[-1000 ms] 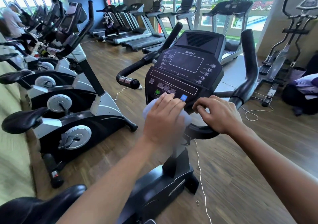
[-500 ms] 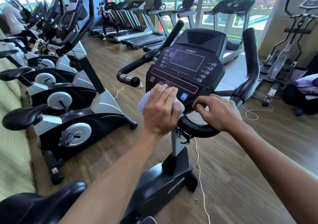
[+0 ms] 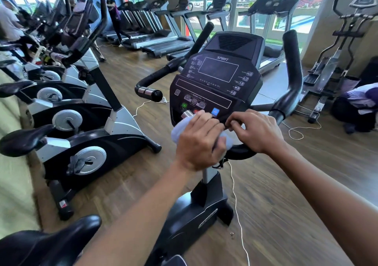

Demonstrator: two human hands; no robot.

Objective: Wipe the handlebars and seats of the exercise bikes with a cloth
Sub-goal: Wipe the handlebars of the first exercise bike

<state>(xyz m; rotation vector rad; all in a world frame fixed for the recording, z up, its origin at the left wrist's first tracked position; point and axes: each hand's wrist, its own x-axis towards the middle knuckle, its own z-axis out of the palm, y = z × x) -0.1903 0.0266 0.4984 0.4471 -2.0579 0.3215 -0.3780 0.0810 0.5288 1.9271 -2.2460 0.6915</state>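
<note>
An exercise bike with a black console [image 3: 216, 77] stands right in front of me. My left hand [image 3: 199, 141] presses a pale blue cloth [image 3: 180, 127] against the lower middle of the black handlebar [image 3: 292, 77], just under the console buttons. My right hand [image 3: 255, 130] is closed around the handlebar's curved bar right beside it, fingertips almost touching the left hand. The left handlebar arm [image 3: 149, 88] sticks out free, with a silver grip sensor. The bike's black seat [image 3: 47, 243] shows at the bottom left corner.
A row of other exercise bikes [image 3: 81, 143] with black seats runs along the left. Treadmills [image 3: 163, 40] line the windows at the back, an elliptical [image 3: 335, 61] stands at the right. People stand at far left, far back and crouched far right [image 3: 360, 106]. A white cord [image 3: 235, 200] lies on the wood floor.
My left hand with the cloth slid left along the console's lower edge, then back right and down beside my right hand. My right hand stayed on the bar.
</note>
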